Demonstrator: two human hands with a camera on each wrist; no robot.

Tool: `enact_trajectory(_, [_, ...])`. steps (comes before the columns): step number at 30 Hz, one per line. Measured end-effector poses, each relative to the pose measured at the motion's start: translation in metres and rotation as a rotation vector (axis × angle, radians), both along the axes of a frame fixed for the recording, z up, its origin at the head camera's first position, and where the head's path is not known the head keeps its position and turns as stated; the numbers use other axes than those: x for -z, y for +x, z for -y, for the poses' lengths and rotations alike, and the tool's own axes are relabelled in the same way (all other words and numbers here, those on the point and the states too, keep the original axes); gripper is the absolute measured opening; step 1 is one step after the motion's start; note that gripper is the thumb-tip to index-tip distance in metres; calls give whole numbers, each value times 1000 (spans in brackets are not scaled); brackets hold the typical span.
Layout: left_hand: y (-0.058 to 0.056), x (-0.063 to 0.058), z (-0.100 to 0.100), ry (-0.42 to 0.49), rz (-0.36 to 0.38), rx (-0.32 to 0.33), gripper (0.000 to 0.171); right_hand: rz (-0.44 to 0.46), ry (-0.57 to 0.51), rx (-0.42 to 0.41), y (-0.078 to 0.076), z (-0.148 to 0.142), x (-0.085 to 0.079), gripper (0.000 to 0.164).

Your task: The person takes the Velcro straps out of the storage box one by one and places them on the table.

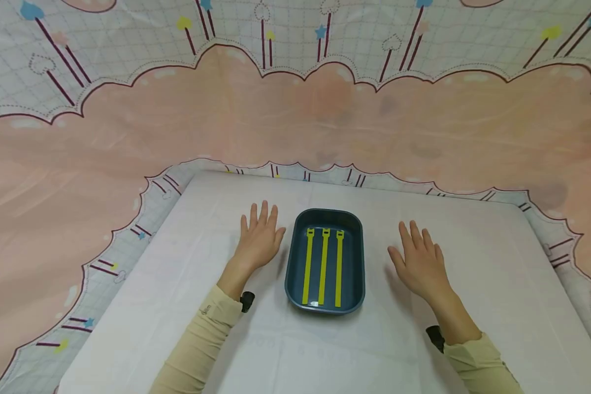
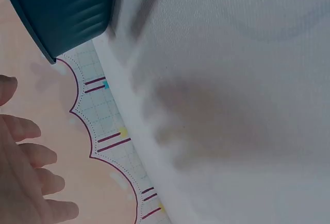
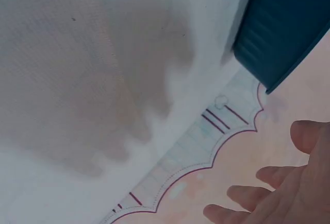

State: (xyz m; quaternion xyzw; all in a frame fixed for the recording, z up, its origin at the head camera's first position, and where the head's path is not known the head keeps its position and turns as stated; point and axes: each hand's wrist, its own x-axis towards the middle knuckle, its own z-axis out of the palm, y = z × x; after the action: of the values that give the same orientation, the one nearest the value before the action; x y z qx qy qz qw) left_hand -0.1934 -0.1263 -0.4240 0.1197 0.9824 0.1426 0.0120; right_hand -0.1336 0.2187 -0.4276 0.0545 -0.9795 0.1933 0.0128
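A dark blue rectangular tray (image 1: 325,312) with rounded corners stands on the white table between the two hands. Inside it lie three yellow cable ties (image 1: 323,268), side by side and lengthwise, their slotted heads at the far end. My left hand (image 1: 260,241) is left of the tray, fingers spread and pointing away, holding nothing. On the other side my right hand (image 1: 421,268) is held palm down with straight fingers, apart from the tray. Both wrist views show the tray's outer wall (image 2: 72,13) and hand shadows on the tabletop.
The white-covered table (image 1: 143,306) extends around the tray, its far edge beyond the hands. A patterned peach and white cloth (image 1: 295,120) hangs behind and shows at both sides. Each wrist bears a small black device (image 1: 247,301) below the hand.
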Motion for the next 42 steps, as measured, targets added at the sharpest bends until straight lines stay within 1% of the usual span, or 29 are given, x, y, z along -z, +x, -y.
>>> enact_trajectory(3, [1,2,-3,62,24,16,62,-34,15,-32,-2,3,-1,65])
enact_trajectory(7, [3,6,-11,164,63,57,62,-118,46,-128,-8,12,-4,59])
enact_trajectory(9, [4,8,-16,194,71,82,63,-150,64,-184,-12,19,-6,54])
enact_trajectory(11, [5,12,-20,195,70,102,63,-162,81,-236,-16,27,-8,51])
enact_trajectory(14, [6,16,-26,183,72,111,63,-169,123,-320,-22,42,-10,46])
enact_trajectory(18, [6,21,-31,140,71,116,63,-143,198,-419,-30,60,-11,42])
enact_trajectory(22, [7,25,-34,93,46,118,64,-100,253,-485,-37,75,-10,36])
enact_trajectory(29, [9,27,-36,86,20,117,63,-63,318,-534,-44,89,-9,29])
enact_trajectory(36, [11,26,-37,75,33,102,63,-59,386,-580,-50,95,-7,24])
enact_trajectory(42, [11,26,-37,67,42,94,63,-40,525,-602,-53,102,0,19])
